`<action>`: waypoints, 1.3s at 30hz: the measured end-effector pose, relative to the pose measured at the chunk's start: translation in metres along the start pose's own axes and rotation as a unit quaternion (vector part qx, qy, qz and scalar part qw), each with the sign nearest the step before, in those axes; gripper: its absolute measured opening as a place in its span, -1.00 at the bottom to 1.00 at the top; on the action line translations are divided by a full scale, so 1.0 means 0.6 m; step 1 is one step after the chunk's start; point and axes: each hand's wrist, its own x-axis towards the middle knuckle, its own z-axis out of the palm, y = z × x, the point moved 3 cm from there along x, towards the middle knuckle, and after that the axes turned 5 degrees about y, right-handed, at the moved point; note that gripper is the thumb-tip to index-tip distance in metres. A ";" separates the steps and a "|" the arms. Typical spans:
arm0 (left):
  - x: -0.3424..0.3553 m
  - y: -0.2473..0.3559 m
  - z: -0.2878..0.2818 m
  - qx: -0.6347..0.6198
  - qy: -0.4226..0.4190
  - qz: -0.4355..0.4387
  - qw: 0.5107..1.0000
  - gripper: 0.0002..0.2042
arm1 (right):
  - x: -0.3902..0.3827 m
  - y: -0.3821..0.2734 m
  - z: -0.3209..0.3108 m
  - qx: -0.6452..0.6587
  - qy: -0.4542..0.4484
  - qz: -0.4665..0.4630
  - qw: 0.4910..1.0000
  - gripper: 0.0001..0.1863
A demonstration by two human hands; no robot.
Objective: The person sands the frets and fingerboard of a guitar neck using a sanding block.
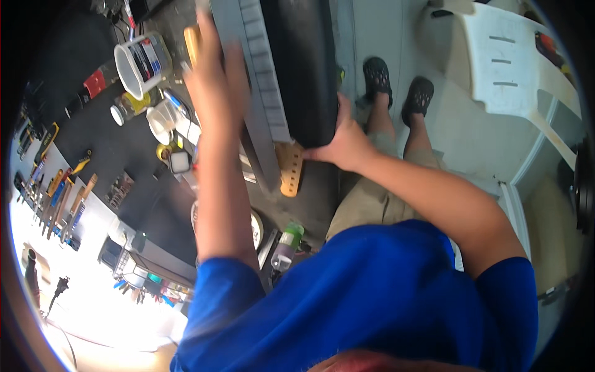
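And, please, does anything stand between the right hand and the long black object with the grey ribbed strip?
Nothing visible does: the right hand touches the long black object directly, at its near right corner.

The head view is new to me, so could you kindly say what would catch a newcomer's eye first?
First comes the long black-and-grey housing at top centre, with the right hand at its lower right corner and the blurred left hand by its left edge. Next is the bright blue shirt along the bottom, then the white plastic chair at upper right.
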 end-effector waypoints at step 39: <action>0.102 0.018 0.003 0.054 0.001 0.037 0.998 -0.35 | -0.001 -0.035 -0.001 0.028 -0.033 0.040 0.998 0.57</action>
